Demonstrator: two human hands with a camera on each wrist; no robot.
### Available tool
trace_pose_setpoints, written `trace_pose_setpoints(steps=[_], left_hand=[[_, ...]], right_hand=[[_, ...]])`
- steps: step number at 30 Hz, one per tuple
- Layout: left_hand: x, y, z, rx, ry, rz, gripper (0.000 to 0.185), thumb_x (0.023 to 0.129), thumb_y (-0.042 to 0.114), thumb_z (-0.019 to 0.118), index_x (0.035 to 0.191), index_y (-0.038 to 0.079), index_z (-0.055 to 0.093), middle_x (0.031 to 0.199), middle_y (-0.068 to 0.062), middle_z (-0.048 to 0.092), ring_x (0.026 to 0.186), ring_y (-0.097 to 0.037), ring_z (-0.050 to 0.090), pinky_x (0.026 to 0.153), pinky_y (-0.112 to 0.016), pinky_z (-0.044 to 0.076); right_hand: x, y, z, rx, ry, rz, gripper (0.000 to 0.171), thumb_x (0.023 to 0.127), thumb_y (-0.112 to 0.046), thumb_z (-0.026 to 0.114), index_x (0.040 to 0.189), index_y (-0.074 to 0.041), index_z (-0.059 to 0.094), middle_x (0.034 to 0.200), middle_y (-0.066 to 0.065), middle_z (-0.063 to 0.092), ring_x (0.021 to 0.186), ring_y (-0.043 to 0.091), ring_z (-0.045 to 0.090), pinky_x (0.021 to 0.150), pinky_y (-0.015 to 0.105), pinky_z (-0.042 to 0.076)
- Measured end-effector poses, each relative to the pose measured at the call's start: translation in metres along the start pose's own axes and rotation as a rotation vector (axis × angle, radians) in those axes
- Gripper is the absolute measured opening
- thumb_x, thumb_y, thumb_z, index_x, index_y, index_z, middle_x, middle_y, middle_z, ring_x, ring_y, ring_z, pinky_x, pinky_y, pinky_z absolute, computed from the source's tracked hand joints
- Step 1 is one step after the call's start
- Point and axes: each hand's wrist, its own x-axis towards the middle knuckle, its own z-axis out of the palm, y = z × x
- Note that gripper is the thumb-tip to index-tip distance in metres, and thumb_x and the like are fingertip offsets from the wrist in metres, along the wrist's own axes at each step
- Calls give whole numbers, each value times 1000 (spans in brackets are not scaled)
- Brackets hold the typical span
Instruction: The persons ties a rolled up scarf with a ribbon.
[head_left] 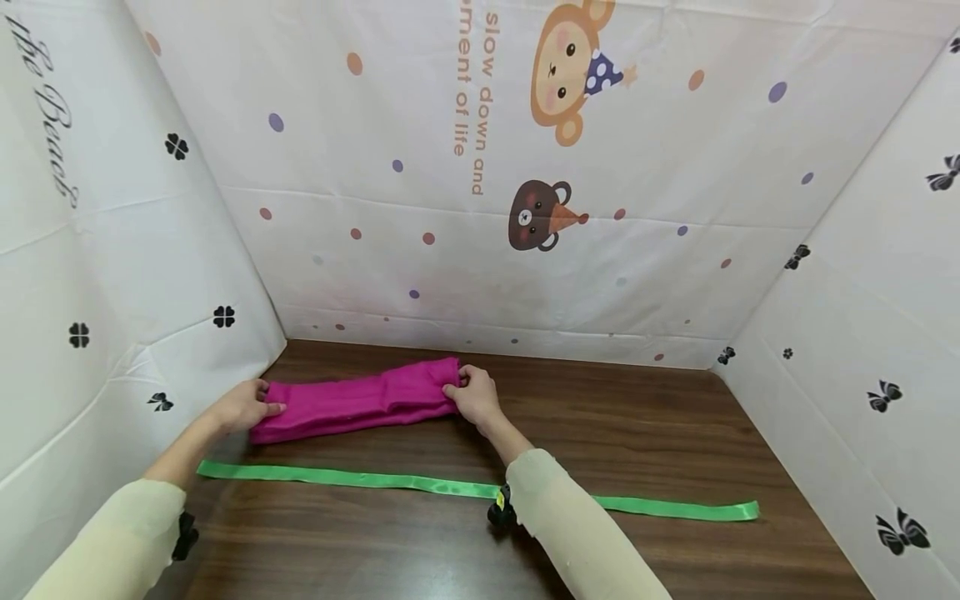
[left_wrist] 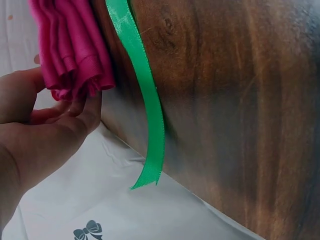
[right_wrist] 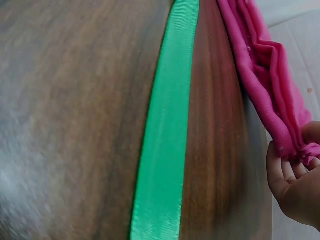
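My left hand (head_left: 242, 406) and right hand (head_left: 474, 396) each pinched one end of the folded magenta cloth (head_left: 358, 400), keeping its pleats gathered flat on the worktop (head_left: 645, 442); the green ribbon (head_left: 352, 478) lay alongside, just nearer me, untouched.

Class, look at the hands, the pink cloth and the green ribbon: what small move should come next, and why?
Probably draw the cloth back onto the ribbon. The left hand and right hand grip its gathered ends, and the ribbon lies flat just in front, parallel and untouched.
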Motion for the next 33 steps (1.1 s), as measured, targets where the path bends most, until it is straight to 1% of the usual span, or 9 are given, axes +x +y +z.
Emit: trace_pose_setpoints(steps=[5, 7, 12, 15, 17, 21, 26, 30, 33], left_hand=[[-1, 0, 2, 13, 44, -7, 65, 100, 22, 69, 128, -31, 44, 125, -48, 56, 121, -61, 53, 105, -66, 44], [-1, 2, 3, 10, 47, -5, 66, 99, 23, 69, 128, -31, 45, 125, -48, 55, 121, -61, 53, 105, -66, 43], [0, 11, 4, -38, 10, -26, 70, 101, 25, 67, 134, -30, 41, 134, -50, 49, 125, -60, 50, 108, -67, 41], [0, 18, 4, -97, -10, -53, 72, 102, 25, 66, 139, -29, 36, 137, -49, 45, 124, -55, 49, 108, -67, 40], [0, 23, 5, -131, -13, -61, 73, 102, 25, 66, 140, -29, 35, 137, -47, 46, 121, -50, 50, 108, -65, 41], [0, 30, 6, -153, 3, -40, 73, 104, 24, 66, 142, -29, 34, 135, -44, 49, 117, -45, 51, 105, -61, 44], [1, 36, 8, -158, 18, -21, 74, 104, 25, 67, 142, -29, 35, 135, -44, 50, 116, -44, 54, 101, -58, 47], [2, 38, 10, -187, -3, -32, 75, 105, 29, 68, 144, -26, 35, 132, -39, 54, 112, -39, 56, 95, -49, 50], [4, 40, 13, -292, -43, -46, 70, 106, 28, 66, 144, -23, 37, 124, -30, 59, 103, -29, 62, 87, -40, 55]], right_hand=[[0, 1, 1, 36, 48, 5, 12, 94, -8, 79, 103, -3, 71, 89, 5, 64, 81, 15, 58, 71, 28, 50], [1, 1, -1, 45, 60, 11, 13, 94, -7, 78, 103, -3, 71, 89, 5, 65, 81, 16, 59, 71, 28, 51], [3, 2, -9, 59, 76, 33, 15, 93, -7, 76, 106, -2, 69, 90, 7, 65, 81, 16, 59, 70, 28, 51], [5, 2, -14, 84, 104, 60, 15, 93, -7, 74, 107, -3, 70, 91, 8, 66, 81, 17, 60, 69, 28, 51], [7, 3, -17, 97, 128, 79, 15, 93, -7, 74, 107, -3, 71, 92, 7, 66, 81, 17, 60, 69, 28, 52], [9, 5, -23, 112, 166, 95, 16, 92, -7, 74, 108, -3, 72, 94, 8, 67, 83, 18, 61, 71, 29, 53], [9, 7, -32, 124, 191, 82, 20, 92, -8, 76, 111, 0, 73, 96, 10, 68, 86, 20, 63, 73, 29, 55], [7, 9, -39, 134, 207, 81, 20, 92, -8, 76, 111, 0, 74, 98, 10, 69, 89, 21, 64, 75, 30, 56], [7, 11, -44, 143, 217, 81, 20, 92, -8, 76, 111, -1, 73, 99, 10, 69, 91, 22, 64, 77, 31, 56]])
